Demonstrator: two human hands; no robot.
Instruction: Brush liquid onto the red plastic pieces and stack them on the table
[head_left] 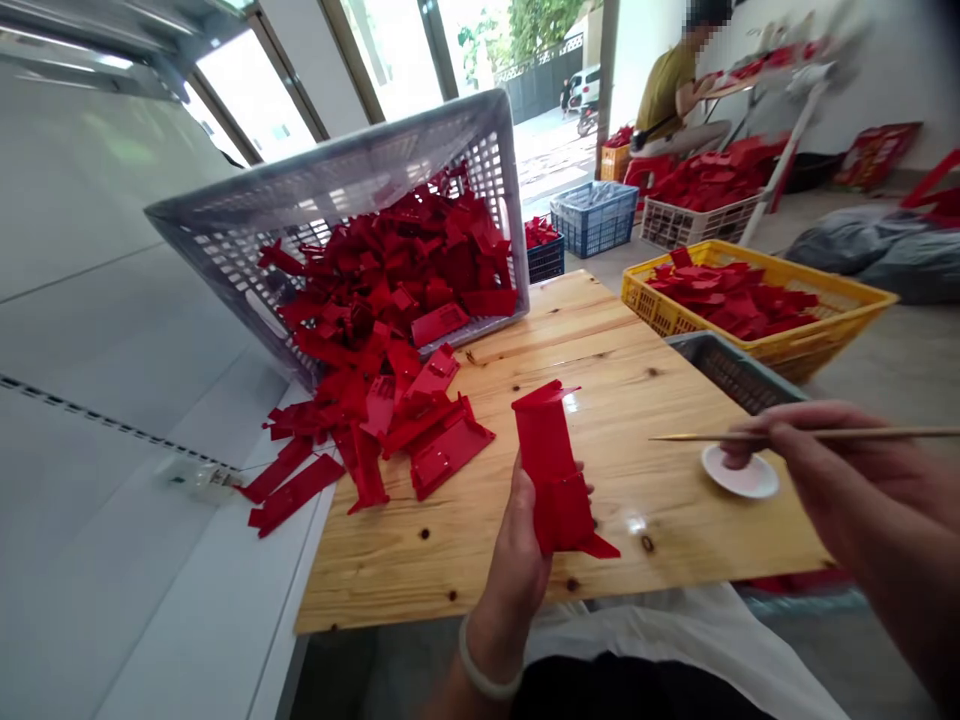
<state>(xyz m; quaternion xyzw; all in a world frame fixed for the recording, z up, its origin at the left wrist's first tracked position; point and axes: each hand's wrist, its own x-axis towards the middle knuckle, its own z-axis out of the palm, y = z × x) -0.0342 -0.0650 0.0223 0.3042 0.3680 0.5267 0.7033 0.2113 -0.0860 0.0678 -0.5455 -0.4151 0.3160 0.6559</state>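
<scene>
In my left hand is a red plastic part, a long flat piece with flanges at both ends, held up over the front of the wooden table. My right hand pinches a thin paintbrush, its fine tip pointing left toward the part but apart from it. Beneath the right fingers lies a small white dish with a pale pinkish surface. Loose red parts are heaped on the table's left side, spilling from a tilted grey crate.
Beyond the table's right edge stand a yellow crate of red parts and a grey crate. Farther back are a blue crate, a white crate and a seated person. A white wall borders the left.
</scene>
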